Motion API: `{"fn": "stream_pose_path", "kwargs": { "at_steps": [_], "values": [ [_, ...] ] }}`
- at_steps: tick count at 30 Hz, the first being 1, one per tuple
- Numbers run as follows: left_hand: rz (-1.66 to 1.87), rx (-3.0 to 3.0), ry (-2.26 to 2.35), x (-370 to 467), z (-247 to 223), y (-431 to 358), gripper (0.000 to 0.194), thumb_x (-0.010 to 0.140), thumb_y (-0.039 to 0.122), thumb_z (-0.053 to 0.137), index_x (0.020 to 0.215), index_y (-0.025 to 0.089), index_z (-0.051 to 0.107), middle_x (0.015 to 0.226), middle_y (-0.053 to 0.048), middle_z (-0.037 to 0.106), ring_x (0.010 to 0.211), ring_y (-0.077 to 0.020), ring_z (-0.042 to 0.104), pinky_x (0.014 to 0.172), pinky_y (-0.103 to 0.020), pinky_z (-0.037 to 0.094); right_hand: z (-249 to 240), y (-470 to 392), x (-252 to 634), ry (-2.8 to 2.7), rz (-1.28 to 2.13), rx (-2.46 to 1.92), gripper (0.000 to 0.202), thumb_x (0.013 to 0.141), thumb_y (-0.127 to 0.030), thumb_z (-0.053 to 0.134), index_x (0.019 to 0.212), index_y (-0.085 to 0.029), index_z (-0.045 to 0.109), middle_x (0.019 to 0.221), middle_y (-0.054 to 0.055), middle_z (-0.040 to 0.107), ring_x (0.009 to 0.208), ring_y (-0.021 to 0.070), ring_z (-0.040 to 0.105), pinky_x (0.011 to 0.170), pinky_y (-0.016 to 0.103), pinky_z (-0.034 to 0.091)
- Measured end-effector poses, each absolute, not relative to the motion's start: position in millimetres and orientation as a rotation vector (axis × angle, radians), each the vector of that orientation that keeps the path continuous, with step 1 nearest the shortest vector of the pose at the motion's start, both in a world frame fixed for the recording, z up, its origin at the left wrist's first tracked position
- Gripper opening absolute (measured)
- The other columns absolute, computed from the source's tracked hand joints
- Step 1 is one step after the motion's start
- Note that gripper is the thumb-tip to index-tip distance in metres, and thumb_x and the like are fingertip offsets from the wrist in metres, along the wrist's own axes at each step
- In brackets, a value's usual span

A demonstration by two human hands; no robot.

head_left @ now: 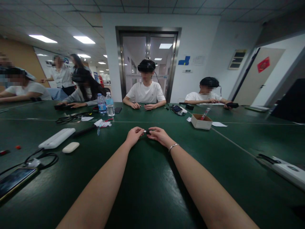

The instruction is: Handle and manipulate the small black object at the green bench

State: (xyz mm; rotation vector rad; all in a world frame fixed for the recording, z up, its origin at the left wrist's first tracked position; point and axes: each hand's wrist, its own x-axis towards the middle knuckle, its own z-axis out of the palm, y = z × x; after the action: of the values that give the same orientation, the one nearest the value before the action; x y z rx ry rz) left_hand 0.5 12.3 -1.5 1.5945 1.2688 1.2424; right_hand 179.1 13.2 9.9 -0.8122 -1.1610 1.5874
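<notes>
Since a small black cylinder with a silver end (147, 131) is held between both hands, pick-up is judged done. With the small cardboard box (200, 123) taken as landmark, the cylinder is held left of it and slightly nearer the wearer, over the green table (143, 178). The silver end is pinched by the left hand (135, 135), thumb and fingertips brought nearly together on it. The black part is gripped by the right hand (161, 135), thumb and fingers closed around it, the other fingers loosely bent. Whether the silver and black parts are joined or apart can't be told at this size. Progress is judged as partway: the piece is in hand, neither hand has been freed, and setting down is not yet done. No finished result is shown.

Not touched by these hands: a tilted tube (205, 114) is held in the box; a white handheld device (178, 109) is placed left of the box and a bit beyond; two water bottles (110, 107) are stood farther left; a white power bank (57, 138) and a rounded white case (71, 147) are laid well left of the box, nearer the wearer.
</notes>
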Motion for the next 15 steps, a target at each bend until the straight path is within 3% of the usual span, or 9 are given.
{"fn": "stream_pose_path", "kwargs": {
  "at_steps": [15],
  "values": [
    [1.311, 1.643, 1.175, -1.1, 1.4, 12.1, 0.027, 0.063, 0.033, 0.067, 0.082, 0.015, 0.061, 0.084, -0.005, 0.064, 0.071, -0.0136, 0.057, 0.060, -0.023, 0.044, 13.1, 12.3, 177.5, -1.180, 1.582, -0.879, 0.013, 0.080, -0.006, 0.062, 0.092, -0.009, 0.058, 0.078, 0.009, 0.066, 0.058, 0.0150, 0.067, 0.060, 0.024, 0.058]
  ]
}}
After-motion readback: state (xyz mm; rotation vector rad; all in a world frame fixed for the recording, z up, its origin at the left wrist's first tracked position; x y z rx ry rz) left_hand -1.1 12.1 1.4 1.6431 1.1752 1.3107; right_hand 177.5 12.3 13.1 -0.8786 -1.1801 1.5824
